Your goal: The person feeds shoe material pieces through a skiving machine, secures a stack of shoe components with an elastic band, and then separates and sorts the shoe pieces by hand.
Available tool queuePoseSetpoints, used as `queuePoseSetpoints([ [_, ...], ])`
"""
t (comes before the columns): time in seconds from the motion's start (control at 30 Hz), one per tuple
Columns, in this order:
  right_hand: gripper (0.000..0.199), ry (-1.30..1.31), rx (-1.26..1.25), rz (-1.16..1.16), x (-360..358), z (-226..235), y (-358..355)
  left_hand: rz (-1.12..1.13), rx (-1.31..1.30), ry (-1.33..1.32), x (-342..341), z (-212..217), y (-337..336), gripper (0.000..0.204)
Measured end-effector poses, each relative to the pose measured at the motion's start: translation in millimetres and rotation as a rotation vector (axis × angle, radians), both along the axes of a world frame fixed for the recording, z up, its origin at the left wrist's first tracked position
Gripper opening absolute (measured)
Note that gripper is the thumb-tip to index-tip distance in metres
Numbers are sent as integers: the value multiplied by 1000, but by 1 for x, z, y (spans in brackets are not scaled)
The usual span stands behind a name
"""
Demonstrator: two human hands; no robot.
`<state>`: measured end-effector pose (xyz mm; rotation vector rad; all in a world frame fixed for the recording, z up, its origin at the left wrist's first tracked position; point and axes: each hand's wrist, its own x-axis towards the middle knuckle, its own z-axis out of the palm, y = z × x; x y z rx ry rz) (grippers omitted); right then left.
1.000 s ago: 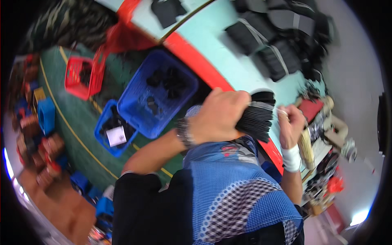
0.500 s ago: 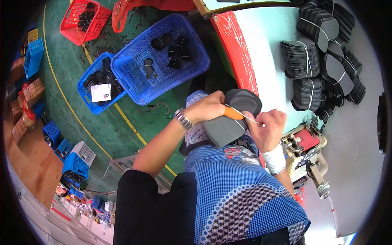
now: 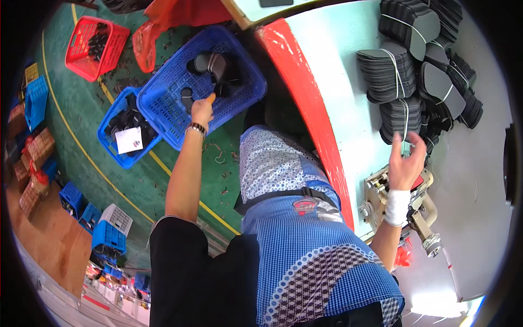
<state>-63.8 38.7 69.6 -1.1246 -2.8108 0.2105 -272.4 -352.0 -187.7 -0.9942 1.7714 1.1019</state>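
Where my left hand (image 3: 202, 114) extends over the near side of the large blue basket (image 3: 170, 109), the grey-and-black banded bundle (image 3: 216, 66) lies just beyond its fingertips, on the basket's far half among other black pieces. An orange finger cover (image 3: 210, 98) points up toward that bundle; from my view I cannot tell whether they touch, nor whether the partly hidden fingers are spread or pressed together. A small dark piece (image 3: 187, 97) sits close by, left of the hand.

My right hand (image 3: 406, 163), wrapped in white at the wrist, has thumb and fingers spread, with nothing visible between them. Its fingertips come up against the lower edge of a banded dark stack (image 3: 400, 117) on the pale table (image 3: 332, 60), though contact is unclear to me. A second banded stack (image 3: 385, 76) stands just above that one, and a machine (image 3: 376, 191) sits beside the wrist. Left of the large basket I see a smaller blue basket (image 3: 116, 158) bearing a white card (image 3: 129, 140).
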Motion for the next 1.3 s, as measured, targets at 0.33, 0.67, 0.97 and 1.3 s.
queuePoseSetpoints([
  [0.33,113,448,-695,-1010,-25,-60,76,-713,302,141,73,3,47,41],
  [0.67,130,314,-387,-1094,-19,-93,116,-964,478,298,91,78,128,38],
  [0.97,119,245,-306,-812,37,-77,84,-884,748,293,131,107,148,38],
  [1.3,47,303,-316,-71,129,31,-165,-280,1380,-336,192,220,145,56],
])
